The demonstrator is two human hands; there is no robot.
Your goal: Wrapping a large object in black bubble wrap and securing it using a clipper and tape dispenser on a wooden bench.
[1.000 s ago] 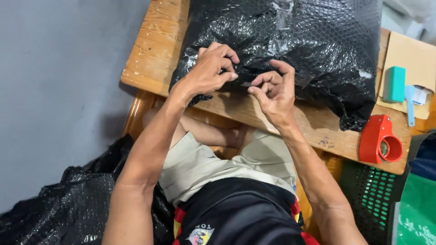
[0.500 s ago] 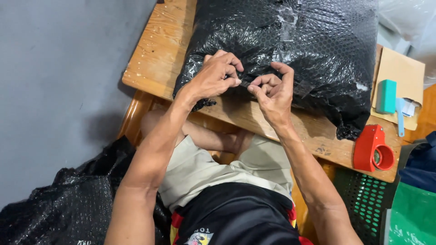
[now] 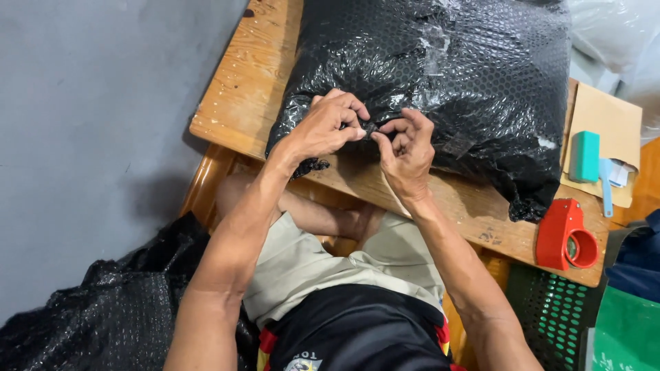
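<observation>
**Pinching the black wrap**

My left hand [image 3: 330,127] and right hand [image 3: 405,148] both pinch a fold of the black bubble-wrapped bundle [image 3: 440,75], which lies across the desk [image 3: 240,82] near its front edge, fingertips almost touching.

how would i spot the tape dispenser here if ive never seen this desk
Start at the wooden table, mostly covered by a big parcel in black bubble wrap. Follow the table's near edge to its right-hand corner: the tape dispenser sits there, just past the parcel's corner. It is the only bright red thing, with a round ring-shaped end.
</observation>
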